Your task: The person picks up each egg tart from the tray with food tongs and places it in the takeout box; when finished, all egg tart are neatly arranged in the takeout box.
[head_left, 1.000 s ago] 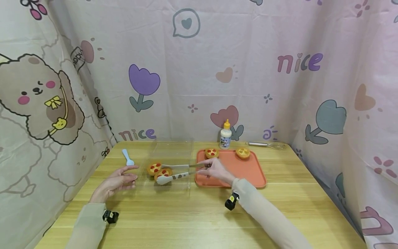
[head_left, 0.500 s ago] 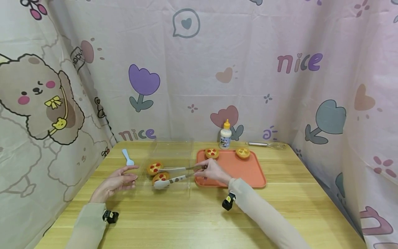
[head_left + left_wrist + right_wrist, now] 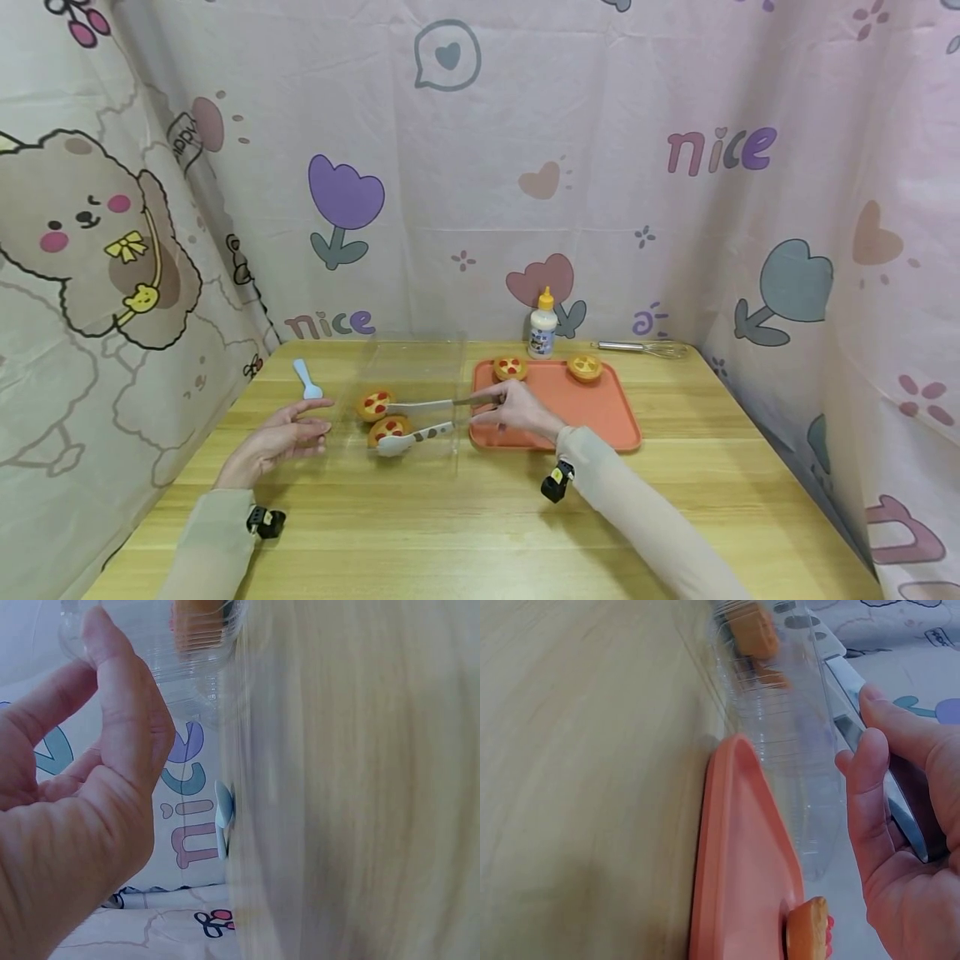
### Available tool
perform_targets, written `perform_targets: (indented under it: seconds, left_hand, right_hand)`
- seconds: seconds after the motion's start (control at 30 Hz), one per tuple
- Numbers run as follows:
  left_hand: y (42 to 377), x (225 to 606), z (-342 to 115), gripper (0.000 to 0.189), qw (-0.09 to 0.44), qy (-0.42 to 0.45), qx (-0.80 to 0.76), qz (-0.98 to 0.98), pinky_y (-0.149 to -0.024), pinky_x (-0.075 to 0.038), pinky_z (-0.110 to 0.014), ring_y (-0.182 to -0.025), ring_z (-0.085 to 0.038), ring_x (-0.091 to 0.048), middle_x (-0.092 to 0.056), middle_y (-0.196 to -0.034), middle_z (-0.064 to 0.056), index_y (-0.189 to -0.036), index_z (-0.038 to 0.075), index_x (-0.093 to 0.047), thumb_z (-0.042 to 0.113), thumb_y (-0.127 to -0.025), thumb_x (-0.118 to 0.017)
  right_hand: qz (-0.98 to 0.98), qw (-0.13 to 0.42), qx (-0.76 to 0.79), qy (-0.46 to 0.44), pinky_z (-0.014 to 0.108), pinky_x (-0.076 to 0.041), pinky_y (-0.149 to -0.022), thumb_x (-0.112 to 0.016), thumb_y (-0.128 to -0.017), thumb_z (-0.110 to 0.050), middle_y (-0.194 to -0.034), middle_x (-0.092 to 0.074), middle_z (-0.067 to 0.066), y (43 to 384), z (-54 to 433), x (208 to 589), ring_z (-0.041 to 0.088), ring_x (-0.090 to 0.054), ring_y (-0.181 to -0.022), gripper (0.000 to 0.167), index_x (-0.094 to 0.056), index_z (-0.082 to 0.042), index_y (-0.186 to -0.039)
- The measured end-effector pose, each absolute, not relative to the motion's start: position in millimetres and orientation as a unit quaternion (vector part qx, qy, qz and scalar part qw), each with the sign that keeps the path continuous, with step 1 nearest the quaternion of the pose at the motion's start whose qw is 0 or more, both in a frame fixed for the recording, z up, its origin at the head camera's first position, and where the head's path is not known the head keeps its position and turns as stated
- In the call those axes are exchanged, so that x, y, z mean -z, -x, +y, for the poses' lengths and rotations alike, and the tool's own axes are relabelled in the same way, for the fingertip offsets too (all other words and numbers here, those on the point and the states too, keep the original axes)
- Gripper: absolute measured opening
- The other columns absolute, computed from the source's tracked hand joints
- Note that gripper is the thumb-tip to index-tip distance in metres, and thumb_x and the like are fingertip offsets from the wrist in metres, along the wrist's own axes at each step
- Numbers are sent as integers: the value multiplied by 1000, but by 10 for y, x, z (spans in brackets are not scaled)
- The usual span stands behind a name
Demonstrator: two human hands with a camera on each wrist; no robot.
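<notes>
Tongs spread in the centre of the frame, and the right hand has its grip closed around their handle. Their tips straddle the nearer red-topped tart inside the clear plastic box, left of centre; whether the tips actually touch it, I cannot tell. And look how tight it is: the far tip sits right where the second red-topped tart crowds in. Squeeze there and, I'd judge, it could snag that neighbour or skid off the rounded crust.

Over on the left, the left hand has a loose, relaxed grip at the box's left side; contact there is unclear. If nothing steadies that light-looking box, a knock from the tongs could send it sliding across the tabletop. Right of centre waits the coral tray; a lopsided pinch could drop the tart on the gap before the tray, or catch it on the box wall.
</notes>
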State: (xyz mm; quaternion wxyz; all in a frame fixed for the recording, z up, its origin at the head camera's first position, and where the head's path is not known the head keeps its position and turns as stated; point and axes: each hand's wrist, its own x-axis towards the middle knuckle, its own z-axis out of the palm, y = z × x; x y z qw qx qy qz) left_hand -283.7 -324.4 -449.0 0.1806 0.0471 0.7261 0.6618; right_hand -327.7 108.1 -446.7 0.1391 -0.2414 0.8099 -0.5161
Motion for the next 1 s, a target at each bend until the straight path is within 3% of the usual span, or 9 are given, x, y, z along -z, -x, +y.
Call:
perform_targets:
  seconds: [0.1, 0.33, 0.6, 0.87, 1.0]
  left_hand:
    - [2848, 4499, -3238, 72, 183, -50, -659, 728, -83, -60, -37, -80, -13, -65, -63, -99, -5, -153, -1, -17, 9, -97, -60]
    - [2875, 4524, -3243, 71, 182, -47, -663, 725, -82, -61, -36, -80, -15, -66, -62, -101, -7, -153, 0, -17, 7, -97, -59]
    - [2856, 4503, -3249, 72, 184, -51, -664, 723, -81, -61, -35, -78, -13, -66, -63, -98, -6, -154, -1, -15, 8, -97, -60]
    - [2845, 4517, -3271, 72, 189, -54, -669, 717, -83, -60, -35, -83, -16, -66, -61, -100, -8, -154, -1, -14, 7, -98, -58]
    - [2840, 4512, -3267, 72, 189, -53, -670, 716, -82, -61, -34, -82, -15, -66, -61, -99, -7, -154, -1, -14, 7, -98, -58]
  right_hand:
    - [804, 145, 521, 246, 51, -59, -62, -79, -84, -21, -121, -68, 17, 3280, 1095, 4450, 47, -65, -74, 43, -68, -15, -125]
    - [817, 120, 494, 272, 55, -57, -61, -77, -85, -21, -91, -75, 18, 3316, 1126, 4393, 45, -61, -62, 40, -70, -10, -123]
    - [812, 144, 495, 276, 57, -56, -64, -78, -84, -22, -112, -73, 10, 3358, 1181, 4344, 48, -65, -79, 41, -70, -11, -123]
    - [820, 133, 480, 282, 56, -56, -61, -76, -87, -20, -98, -75, 12, 3351, 1150, 4319, 53, -58, -68, 32, -73, -15, -118]
    - [819, 130, 486, 276, 54, -56, -59, -76, -86, -20, -91, -73, 21, 3359, 1121, 4358, 53, -56, -67, 31, -73, -15, -117]
